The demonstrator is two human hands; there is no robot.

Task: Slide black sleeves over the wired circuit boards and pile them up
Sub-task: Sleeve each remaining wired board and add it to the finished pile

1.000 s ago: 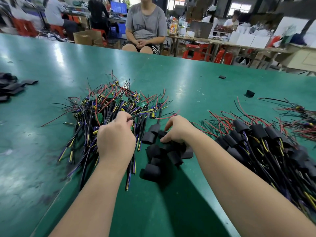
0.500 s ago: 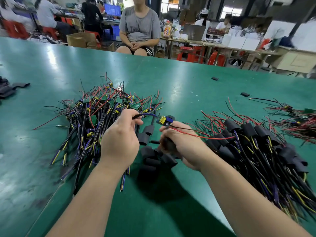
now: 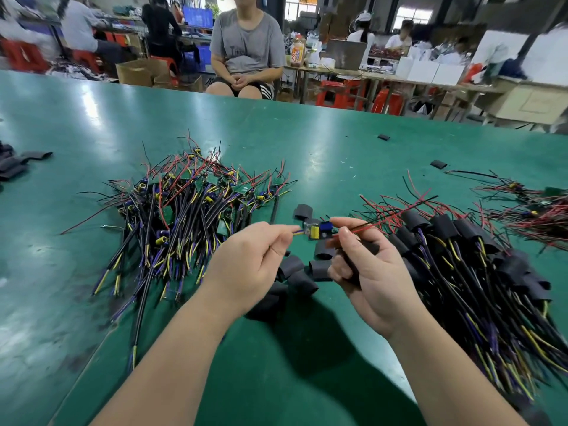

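One wired circuit board (image 3: 318,231), with blue and yellow parts, is held in the air between my hands. My left hand (image 3: 249,265) pinches its yellow and blue wires. My right hand (image 3: 368,272) pinches its red and black wires at the fingertips and grips a black sleeve (image 3: 353,256) in the lower fingers. Loose black sleeves (image 3: 299,272) lie on the green table just below my hands. A heap of bare wired boards (image 3: 190,207) lies to the left. The pile of sleeved boards (image 3: 467,256) lies to the right.
The green table (image 3: 322,149) stretches far ahead. More flat sleeves (image 3: 18,164) lie at the left edge, stray sleeves (image 3: 438,163) further back right, and another wire bundle (image 3: 528,210) at far right. A person in a grey shirt (image 3: 246,50) sits beyond the table.
My hands rose from the heaps with one board and a sleeve. The board now hangs stretched between both hands, with my right palm turned up around the sleeve.
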